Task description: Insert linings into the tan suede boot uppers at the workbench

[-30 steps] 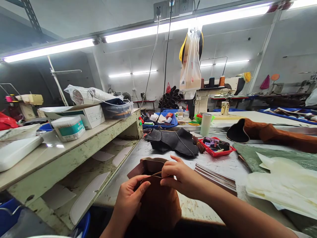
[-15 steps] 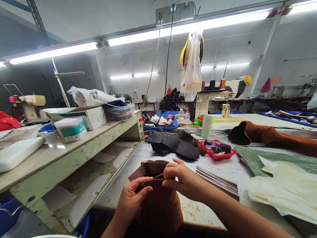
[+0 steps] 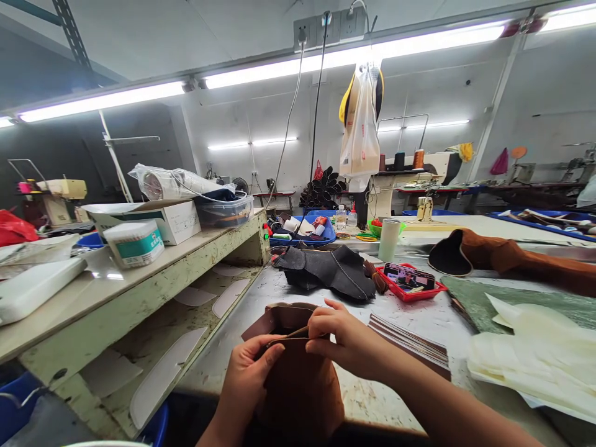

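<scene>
A brown leather boot upper hangs over the near edge of the bench, its open top facing up and a darker flap folded out behind. At the left of the opening, my left hand pinches the rim between thumb and fingers. My right hand grips the same rim farther right, fingertips closed on the folded edge. A thin strip of edge shows between the two hands. Beyond them lies a black leather piece with a line of light stitching. The lower part of the upper is in shadow.
Right of my hands lies a stack of brown strips, with pale sheets farther right. A red tray holds a phone. Another brown boot upper lies behind. A raised shelf borders the left side.
My left thumb and fingers have shifted slightly along the rim. The right hand keeps its grip almost in place, and the boot upper stays where it was.
</scene>
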A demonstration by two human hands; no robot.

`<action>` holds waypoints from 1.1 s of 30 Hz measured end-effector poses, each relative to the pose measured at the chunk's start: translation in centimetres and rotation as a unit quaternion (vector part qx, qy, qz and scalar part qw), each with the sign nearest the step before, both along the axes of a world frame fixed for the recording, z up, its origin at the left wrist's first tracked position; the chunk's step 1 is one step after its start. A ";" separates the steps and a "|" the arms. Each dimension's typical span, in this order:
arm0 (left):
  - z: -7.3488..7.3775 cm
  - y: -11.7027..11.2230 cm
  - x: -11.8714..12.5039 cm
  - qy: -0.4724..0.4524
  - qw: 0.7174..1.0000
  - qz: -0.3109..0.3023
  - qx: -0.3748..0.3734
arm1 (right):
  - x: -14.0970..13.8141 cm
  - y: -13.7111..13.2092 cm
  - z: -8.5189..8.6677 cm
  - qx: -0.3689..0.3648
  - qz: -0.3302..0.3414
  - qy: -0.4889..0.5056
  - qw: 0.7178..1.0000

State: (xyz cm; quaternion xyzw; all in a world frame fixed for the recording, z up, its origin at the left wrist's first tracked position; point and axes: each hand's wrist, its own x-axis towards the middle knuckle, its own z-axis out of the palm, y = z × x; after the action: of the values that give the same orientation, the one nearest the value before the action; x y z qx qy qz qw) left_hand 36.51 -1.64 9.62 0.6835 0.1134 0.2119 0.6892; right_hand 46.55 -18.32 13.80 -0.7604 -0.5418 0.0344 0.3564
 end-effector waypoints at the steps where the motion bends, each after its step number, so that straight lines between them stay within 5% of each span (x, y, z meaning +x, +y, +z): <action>1: -0.1 -0.1 0.0 0.000 1.000 -0.001 -0.024 | 0.0 0.0 0.0 0.003 0.001 0.003 1.000; 11: 1.0 -2.6 -0.7 -0.048 0.995 0.059 -0.070 | 0.0 0.1 0.0 0.000 -0.002 0.000 1.000; 15: 1.0 -1.4 -1.3 0.003 0.995 0.019 -0.102 | -0.3 -0.1 0.4 -0.015 -0.002 -0.021 1.000; 17: 1.6 -0.1 -1.7 0.049 0.998 -0.035 -0.033 | -0.5 -0.2 0.5 -0.023 0.000 -0.036 0.999; 19: 2.6 1.0 -2.1 0.062 0.986 -0.082 0.127 | -0.7 -0.2 0.6 -0.025 0.004 -0.059 0.998; 23: 5.1 1.7 -2.7 0.103 0.906 -0.137 0.387 | -1.1 -0.1 0.6 -0.023 0.014 -0.106 0.994; 33: 6.2 1.9 -2.9 0.129 0.884 -0.205 0.401 | -1.7 0.4 -0.2 0.053 -0.011 -0.189 0.980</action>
State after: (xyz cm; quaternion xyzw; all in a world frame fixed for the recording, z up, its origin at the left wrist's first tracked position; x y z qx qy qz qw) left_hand 33.60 0.29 15.84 0.9308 -0.0361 0.0038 0.3637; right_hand 44.85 -17.90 13.62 -0.7392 -0.5918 -0.1429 0.2879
